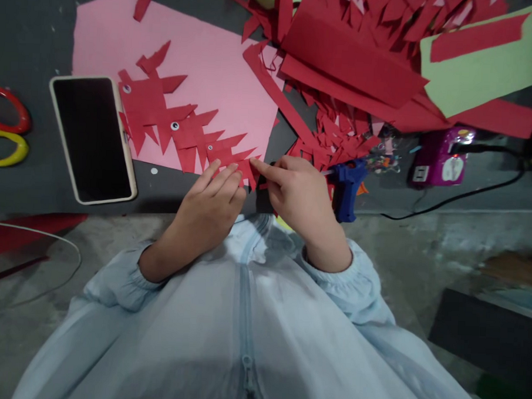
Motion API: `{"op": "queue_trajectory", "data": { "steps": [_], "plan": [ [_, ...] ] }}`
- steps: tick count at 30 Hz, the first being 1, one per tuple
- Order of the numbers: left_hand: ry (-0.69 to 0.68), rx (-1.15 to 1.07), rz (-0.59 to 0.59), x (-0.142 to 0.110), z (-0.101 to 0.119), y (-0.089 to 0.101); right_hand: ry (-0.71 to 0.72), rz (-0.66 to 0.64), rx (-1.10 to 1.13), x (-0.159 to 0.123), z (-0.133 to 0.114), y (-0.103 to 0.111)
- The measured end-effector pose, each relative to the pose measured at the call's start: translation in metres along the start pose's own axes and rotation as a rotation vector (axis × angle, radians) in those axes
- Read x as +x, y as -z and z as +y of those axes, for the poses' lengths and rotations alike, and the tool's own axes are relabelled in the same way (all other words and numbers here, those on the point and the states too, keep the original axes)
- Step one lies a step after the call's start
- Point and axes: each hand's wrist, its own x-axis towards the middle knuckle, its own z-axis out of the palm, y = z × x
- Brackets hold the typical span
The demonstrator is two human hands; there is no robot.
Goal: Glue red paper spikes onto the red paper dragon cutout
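Note:
A row of red paper triangles [181,128] with small googly eyes lies stuck across a pink sheet [210,62]. My left hand [210,206] rests with fingers stretched flat on the near end of the red pieces. My right hand [295,195] is curled, its forefinger pointing left and pressing the tip of the last red piece [249,169]; whether the other fingers hold anything is hidden. A blue glue gun [348,188] lies just right of that hand.
A phone [92,139] lies face up left of the pink sheet. Red and yellow scissor handles [8,129] sit at the far left. Red paper scraps [347,56], a green sheet [483,74], a purple box [439,157] and a black cable [460,196] fill the right.

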Motion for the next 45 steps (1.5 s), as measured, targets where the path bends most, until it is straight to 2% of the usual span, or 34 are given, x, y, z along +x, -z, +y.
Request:
{"op": "queue_trajectory", "data": {
  "steps": [4,12,15,18,20,22,25,27,29,31,33,35,37,41,45],
  "plan": [
    [0.010,-0.016,0.002,0.004,0.001,-0.002,-0.040,0.005,0.024,0.003,0.008,0.003],
    [-0.046,0.117,0.056,-0.001,0.005,-0.003,-0.045,0.032,0.092,0.002,0.012,0.012],
    [-0.135,0.017,0.103,-0.005,0.009,-0.003,-0.033,0.052,0.113,0.000,0.015,0.013],
    [-0.185,-0.121,0.091,-0.008,0.015,-0.004,0.045,0.031,0.162,-0.003,0.019,0.014],
    [-0.152,-0.170,0.086,-0.008,0.020,-0.004,0.158,-0.031,0.247,-0.007,0.021,0.015],
    [-0.070,-0.200,0.139,-0.009,0.022,-0.004,0.267,-0.115,0.364,-0.010,0.022,0.016],
    [0.037,-0.270,0.217,-0.012,0.023,0.000,0.313,-0.188,0.457,-0.014,0.026,0.017],
    [0.024,-0.367,0.138,-0.013,0.023,0.005,0.259,-0.165,0.395,-0.014,0.027,0.018],
    [-0.028,-0.483,-0.023,-0.013,0.024,0.011,0.194,-0.088,0.281,-0.011,0.028,0.017],
    [-0.040,-0.521,-0.114,-0.012,0.025,0.014,0.159,0.006,0.163,-0.007,0.026,0.015],
    [0.029,-0.397,-0.056,-0.009,0.026,0.012,0.160,0.061,0.052,-0.003,0.022,0.011],
    [0.100,-0.174,0.058,-0.006,0.026,0.005,0.179,0.059,-0.053,-0.001,0.017,0.006],
    [0.113,0.006,0.107,-0.002,0.025,-0.004,0.199,0.039,-0.132,0.000,0.013,0.002],
    [0.147,0.134,0.066,0.002,0.027,-0.014,0.186,-0.024,-0.198,-0.003,0.008,0.005],
    [0.165,0.140,0.044,0.002,0.031,-0.013,0.140,-0.093,-0.193,-0.006,0.011,0.013]
  ]
}}
